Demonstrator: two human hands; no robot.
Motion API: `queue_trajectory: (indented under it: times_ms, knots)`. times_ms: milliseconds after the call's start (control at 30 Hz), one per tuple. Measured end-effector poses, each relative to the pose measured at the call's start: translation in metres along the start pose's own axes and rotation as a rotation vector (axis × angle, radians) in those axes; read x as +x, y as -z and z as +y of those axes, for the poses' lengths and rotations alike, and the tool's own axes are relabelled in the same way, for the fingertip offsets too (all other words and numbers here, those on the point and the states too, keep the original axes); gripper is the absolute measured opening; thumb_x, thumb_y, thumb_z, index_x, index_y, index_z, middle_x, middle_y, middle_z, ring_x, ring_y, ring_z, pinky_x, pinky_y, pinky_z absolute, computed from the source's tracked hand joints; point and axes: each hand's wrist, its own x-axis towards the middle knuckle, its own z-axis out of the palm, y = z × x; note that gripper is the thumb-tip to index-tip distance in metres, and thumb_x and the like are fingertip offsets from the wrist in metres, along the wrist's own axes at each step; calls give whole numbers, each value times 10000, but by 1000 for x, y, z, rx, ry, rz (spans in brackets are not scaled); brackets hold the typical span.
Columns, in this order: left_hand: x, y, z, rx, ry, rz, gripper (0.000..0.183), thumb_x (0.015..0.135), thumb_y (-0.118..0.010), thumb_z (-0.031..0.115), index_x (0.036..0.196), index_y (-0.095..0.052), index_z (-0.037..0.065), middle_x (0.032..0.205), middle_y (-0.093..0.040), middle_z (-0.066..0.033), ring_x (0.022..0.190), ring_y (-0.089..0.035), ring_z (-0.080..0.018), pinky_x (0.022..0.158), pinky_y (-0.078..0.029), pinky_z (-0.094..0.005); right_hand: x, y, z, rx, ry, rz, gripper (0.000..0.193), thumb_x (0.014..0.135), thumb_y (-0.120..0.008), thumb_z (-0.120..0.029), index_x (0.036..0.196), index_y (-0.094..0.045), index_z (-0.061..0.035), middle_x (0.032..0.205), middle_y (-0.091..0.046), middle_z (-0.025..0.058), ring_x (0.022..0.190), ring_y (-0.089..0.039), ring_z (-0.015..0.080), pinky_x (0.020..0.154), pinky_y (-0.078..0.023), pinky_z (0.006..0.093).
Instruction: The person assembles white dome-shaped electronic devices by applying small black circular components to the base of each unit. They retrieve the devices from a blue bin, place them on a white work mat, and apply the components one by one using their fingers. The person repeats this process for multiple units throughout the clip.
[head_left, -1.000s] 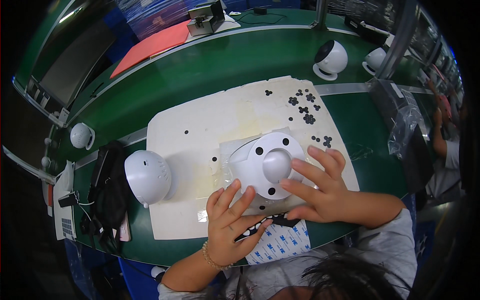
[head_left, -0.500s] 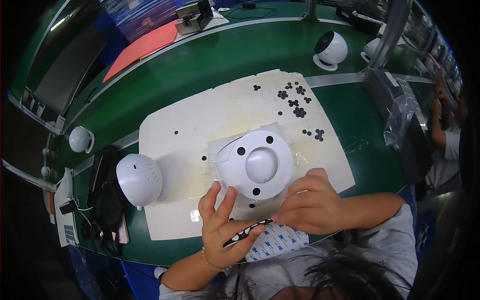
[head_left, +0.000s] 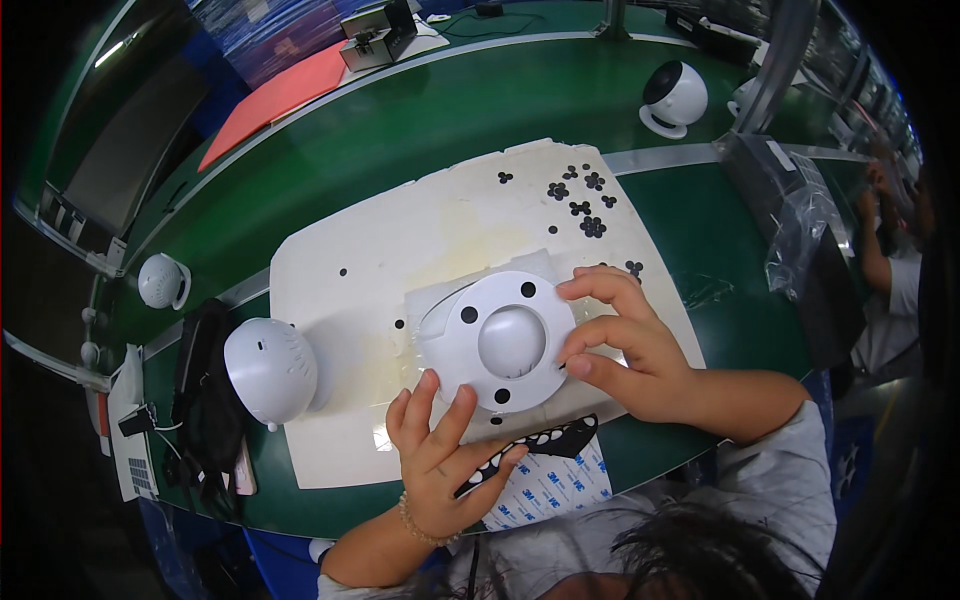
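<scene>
A white ring-shaped base (head_left: 455, 350) with a round middle opening lies on a translucent sheet in front of me. Three black round pads sit on its face, one being the near pad (head_left: 502, 396). Between thumb and forefinger, my left hand (head_left: 440, 460) grips a black sticker sheet (head_left: 560, 437) with white round gaps. Its other fingers are raised by the ring's near left rim. At the right rim, my right hand (head_left: 635, 355) pinches a small black round pad, mostly hidden by the fingertips, while another finger touches the ring higher up.
Loose black pads (head_left: 592, 227) lie in clusters on the pale board (head_left: 350, 400). A white rounded camera housing (head_left: 270, 370) stands left; another camera (head_left: 675, 98) stands far right. Printed backing paper (head_left: 550, 490) lies by the near edge. A dark box (head_left: 790, 220) with clear plastic is at right.
My right hand has moved up and right, from the sticker sheet to the ring's right rim, with a small black pad in its fingertips. My left hand keeps the sheet, now more exposed.
</scene>
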Motion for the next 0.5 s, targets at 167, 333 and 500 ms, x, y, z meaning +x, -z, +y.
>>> queue_trajectory:
  times_ms: [167,333,500]
  knots:
    - [0,0,1,6,22,-19,143,619,-746,172,724,-670,111,1282,-457,-105,1250,-301,-347,979,-173,-436,0,0,0,21,-13,-28,68,792,-615,-141,837,-625,-90,1218,-395,135,1206,-289,317,1008,-181,429]
    - [0,-1,3,11,31,-16,136,621,-745,172,712,-665,111,1277,-462,-104,1253,-300,-341,980,-169,-434,-1,-1,1,-57,38,-7,74,773,-628,-150,828,-633,-101,1209,-398,138,1191,-303,325,994,-196,430]
    - [1,0,4,32,36,-29,131,627,-742,172,719,-666,116,1272,-466,-102,1254,-302,-334,984,-158,-433,-8,2,5,-462,283,70,150,720,-658,-181,861,-640,-133,1157,-446,113,1138,-353,309,931,-249,413]
